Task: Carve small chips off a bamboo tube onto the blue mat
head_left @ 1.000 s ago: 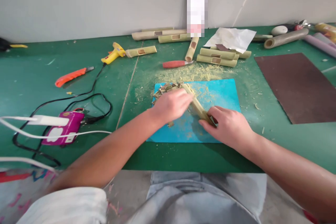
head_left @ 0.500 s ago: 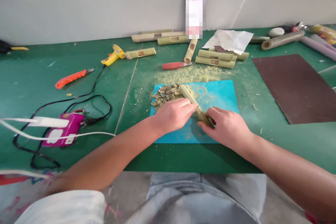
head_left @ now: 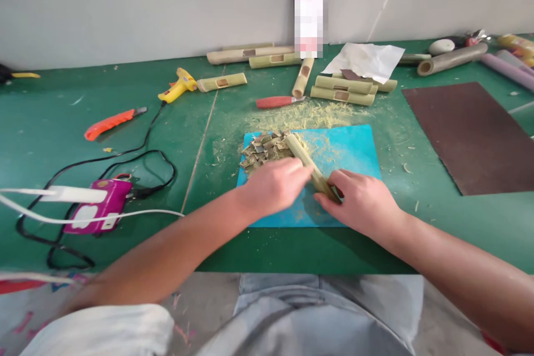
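Note:
A pale green bamboo tube [head_left: 303,157] lies slantwise over a blue mat [head_left: 352,147], its far end beside a heap of brownish bamboo chips [head_left: 262,150]. The curled fingers of my left hand [head_left: 277,183] close against the tube's middle; their tips are slightly blurred, and whether anything small is tucked under them is hidden. Thumb and forefinger of my right hand [head_left: 361,197] grip the near end of the tube. Pale shavings [head_left: 311,117] are scattered over the mat and beyond it.
Behind the mat lie a red-handled knife [head_left: 275,102] and several notched bamboo tubes [head_left: 342,95]. To the left are an orange cutter [head_left: 110,124], a yellow glue gun [head_left: 179,86] and a purple power block [head_left: 100,206] with cables. A dark brown sheet [head_left: 471,136] lies right.
My left hand has shifted very slightly on the tube, its fingertips now more blurred. The right hand keeps its grip at the near end. The camera view has moved a little.

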Demonstrator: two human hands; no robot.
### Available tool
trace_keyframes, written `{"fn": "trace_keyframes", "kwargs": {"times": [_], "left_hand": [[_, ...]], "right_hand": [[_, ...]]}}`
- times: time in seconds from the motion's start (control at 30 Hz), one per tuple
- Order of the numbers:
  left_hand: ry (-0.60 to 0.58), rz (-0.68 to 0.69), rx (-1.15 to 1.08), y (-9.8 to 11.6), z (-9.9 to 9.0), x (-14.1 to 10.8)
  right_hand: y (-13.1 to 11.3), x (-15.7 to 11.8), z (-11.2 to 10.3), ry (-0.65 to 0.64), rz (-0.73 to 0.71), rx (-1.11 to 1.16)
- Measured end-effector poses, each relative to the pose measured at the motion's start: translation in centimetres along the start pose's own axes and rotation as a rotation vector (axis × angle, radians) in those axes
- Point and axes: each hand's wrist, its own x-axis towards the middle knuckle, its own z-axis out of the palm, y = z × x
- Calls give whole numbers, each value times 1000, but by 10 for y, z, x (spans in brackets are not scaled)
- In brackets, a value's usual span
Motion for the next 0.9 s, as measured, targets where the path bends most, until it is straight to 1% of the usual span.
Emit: {"fn": "trace_keyframes", "kwargs": {"times": [0.07,0.17,0.2,0.27,0.33,0.47,0.5,0.67,0.77,0.83,0.9], "left_hand": [[-9,25,-16,-1,1,0],[59,-39,37,-2,2,-1],[65,-45,47,-1,2,-1],[34,1,5,1,2,-1],[17,17,-45,1,3,-1],[74,-94,-76,-8,7,0],[78,-104,-81,-9,8,0],[66,-21,-113,-6,10,1],[103,-70,-98,-6,10,2],[104,-98,-81,-5,8,1],[71,-61,-84,-1,7,1]], "right_hand": [[-1,0,0,-3,3,0],[-1,1,-1,3,3,3],[-1,1,-1,3,2,3],[0,1,-1,-3,0,2],[0,0,-1,-4,-1,1],[1,0,-1,-8,6,0],[1,0,0,-13,6,1],[1,2,0,-14,-4,1],[1,1,0,-18,-1,4],[1,1,0,-22,5,5],[1,1,0,-23,6,5]]}}
